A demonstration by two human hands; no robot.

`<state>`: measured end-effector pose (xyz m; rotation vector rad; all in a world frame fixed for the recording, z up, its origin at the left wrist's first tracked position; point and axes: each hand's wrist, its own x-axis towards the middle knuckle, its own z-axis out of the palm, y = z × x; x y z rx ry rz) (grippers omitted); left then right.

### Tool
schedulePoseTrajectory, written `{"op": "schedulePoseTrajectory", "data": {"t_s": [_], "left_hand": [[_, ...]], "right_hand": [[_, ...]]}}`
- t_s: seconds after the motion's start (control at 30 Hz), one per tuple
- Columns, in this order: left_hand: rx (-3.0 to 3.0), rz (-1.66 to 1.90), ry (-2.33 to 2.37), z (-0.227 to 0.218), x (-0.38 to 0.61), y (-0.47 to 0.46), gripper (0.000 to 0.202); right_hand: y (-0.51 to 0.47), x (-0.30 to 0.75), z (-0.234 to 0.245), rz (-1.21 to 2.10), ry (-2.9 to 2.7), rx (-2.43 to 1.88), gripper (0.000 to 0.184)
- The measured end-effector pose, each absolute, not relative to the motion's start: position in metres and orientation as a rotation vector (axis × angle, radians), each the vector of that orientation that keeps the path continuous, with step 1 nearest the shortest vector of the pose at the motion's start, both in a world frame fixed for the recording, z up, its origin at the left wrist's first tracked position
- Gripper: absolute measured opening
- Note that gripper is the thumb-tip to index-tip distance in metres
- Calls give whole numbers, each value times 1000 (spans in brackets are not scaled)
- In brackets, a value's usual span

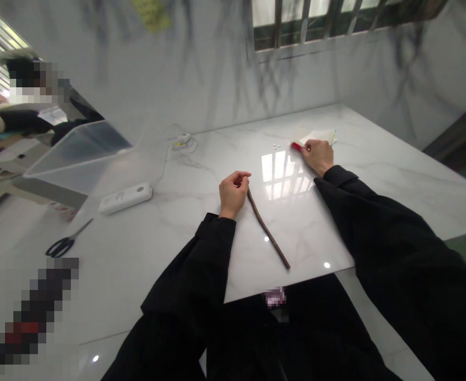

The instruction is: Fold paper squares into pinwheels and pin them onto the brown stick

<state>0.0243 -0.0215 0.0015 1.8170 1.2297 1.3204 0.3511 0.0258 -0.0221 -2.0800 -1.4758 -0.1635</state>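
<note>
My left hand (233,193) rests on the white marble table (201,238), its fingers curled around one end of a thin brown strap (268,232) that trails toward the table's near edge. Farther out, my right hand (318,155) is closed in a pinch on a small red object (296,146). Just left of the red object lie two or three tiny silvery pieces (276,145). A pale sheet or packet (322,135) lies behind my right hand. Both sleeves are black.
A white power strip (125,198) and black-handled scissors (64,244) lie at the left. A clear plastic bin (78,153) stands at the back left, a small white round device with a cord (182,141) behind the centre. Another person sits at the far left.
</note>
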Motion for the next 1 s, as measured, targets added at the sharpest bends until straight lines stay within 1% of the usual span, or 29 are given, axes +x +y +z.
{"op": "schedulePoseTrajectory", "data": {"t_s": [0.2,0.33,0.47,0.63,0.7,0.77,0.87,0.93,1.0], "left_hand": [[1718,1373,1189,-5,22,-15,16],[1673,1373,1136,-7,21,-13,15],[1656,1367,1067,-8,21,-12,14],[1523,1346,945,-4,23,-15,17],[1428,1298,876,0,24,-19,23],[1316,1220,804,5,26,-23,34],[1161,1114,699,11,29,-28,50],[1082,1109,658,13,31,-30,54],[1006,1178,660,12,32,-29,50]], "right_hand": [[22,355,-23,-47,-1418,-1952,34],[17,356,-20,-40,-1364,-1932,32],[13,358,-16,-128,-1208,-1885,38],[4,350,1,-393,-1084,-1640,51],[-4,334,10,-485,-1152,-1514,50],[-14,306,16,-527,-1293,-1413,43],[-32,251,17,-485,-1558,-1327,35],[-42,215,12,-408,-1747,-1230,33],[-48,188,7,-343,-1930,-1119,27]]}}
